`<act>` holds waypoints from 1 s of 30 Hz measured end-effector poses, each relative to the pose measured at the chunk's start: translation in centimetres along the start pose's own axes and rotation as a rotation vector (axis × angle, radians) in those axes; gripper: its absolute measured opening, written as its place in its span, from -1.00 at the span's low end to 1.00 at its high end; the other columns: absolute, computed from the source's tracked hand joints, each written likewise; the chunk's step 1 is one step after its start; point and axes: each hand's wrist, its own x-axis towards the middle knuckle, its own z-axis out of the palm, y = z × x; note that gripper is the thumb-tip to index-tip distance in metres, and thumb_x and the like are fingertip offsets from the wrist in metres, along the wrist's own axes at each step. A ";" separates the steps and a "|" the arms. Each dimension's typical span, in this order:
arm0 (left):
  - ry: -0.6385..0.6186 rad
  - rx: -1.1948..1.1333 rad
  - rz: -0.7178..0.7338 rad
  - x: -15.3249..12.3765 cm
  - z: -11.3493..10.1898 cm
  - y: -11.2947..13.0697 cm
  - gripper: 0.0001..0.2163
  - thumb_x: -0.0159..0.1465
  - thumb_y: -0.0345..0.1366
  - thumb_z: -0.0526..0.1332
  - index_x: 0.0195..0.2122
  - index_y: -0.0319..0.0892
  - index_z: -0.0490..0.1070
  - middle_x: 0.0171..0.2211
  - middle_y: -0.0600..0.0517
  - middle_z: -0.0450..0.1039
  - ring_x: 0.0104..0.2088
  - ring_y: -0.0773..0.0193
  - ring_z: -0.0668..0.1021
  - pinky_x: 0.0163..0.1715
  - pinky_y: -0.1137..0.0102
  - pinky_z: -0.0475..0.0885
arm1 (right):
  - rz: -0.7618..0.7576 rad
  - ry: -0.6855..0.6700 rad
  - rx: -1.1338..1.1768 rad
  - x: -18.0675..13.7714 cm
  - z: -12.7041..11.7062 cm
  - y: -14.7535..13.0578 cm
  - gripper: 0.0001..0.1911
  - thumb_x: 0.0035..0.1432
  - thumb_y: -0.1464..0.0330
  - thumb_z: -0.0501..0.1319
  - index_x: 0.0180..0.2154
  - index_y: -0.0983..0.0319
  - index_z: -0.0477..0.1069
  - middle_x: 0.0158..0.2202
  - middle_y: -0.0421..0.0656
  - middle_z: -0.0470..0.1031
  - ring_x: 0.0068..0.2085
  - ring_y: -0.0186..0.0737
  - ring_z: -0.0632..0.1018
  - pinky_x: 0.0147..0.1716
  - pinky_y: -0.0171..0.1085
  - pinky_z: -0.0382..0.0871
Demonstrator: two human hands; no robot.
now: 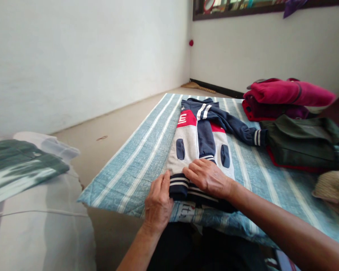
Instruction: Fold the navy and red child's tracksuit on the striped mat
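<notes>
A navy, red and light grey jacket (187,146) lies on the blue striped cloth, its collar toward the far edge. One sleeve is folded down along its middle, with the cuff near the hem. The other sleeve (237,130) stretches out to the right. My left hand (158,197) is closed at the left corner of the striped hem, thumb along its side. Over the hem, close to the folded cuff, my right hand (206,177) has its fingers curled and closed on the fabric. The fingertips of both hands are partly hidden.
Striped blue cloth (141,150) covers the surface under the jacket. At right are a dark green folded garment (302,139), a stack with a pink garment (290,92), and a beige knitted item (335,186). Another folded green garment (19,162) lies at far left.
</notes>
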 end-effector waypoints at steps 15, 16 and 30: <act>-0.073 0.126 0.257 0.6 -1.0 -0.5 -0.49 0.20 -0.62 -0.06 0.14 -0.23 0.35 0.15 -0.25 0.33 -0.09 0.04 0.54 -0.16 0.26 0.53 | 0.044 -0.226 0.066 -0.7 -1.4 0.2 -0.88 0.31 0.47 0.06 -0.27 0.25 0.35 -0.34 -0.16 0.43 -0.33 -0.21 0.41 -0.34 -0.24 0.26; -0.077 0.140 0.278 0.7 -1.1 -0.5 -0.49 0.20 -0.62 -0.05 0.14 -0.23 0.35 0.14 -0.25 0.34 -0.11 0.05 0.55 -0.19 0.28 0.54 | 0.066 -0.218 0.088 -1.1 -1.6 0.2 -0.90 0.30 0.46 0.08 -0.26 0.26 0.36 -0.33 -0.15 0.44 -0.31 -0.21 0.42 -0.30 -0.24 0.29; -0.280 0.220 0.405 2.0 -2.9 -0.6 -0.45 0.22 -0.61 -0.01 0.20 -0.06 0.29 0.17 -0.24 0.31 -0.01 -0.10 0.50 -0.22 0.11 0.50 | 0.423 0.042 0.156 -10.4 0.5 -4.3 -0.36 0.13 0.25 0.25 0.19 0.37 0.20 0.25 0.17 0.19 0.26 0.12 0.22 0.16 0.08 0.23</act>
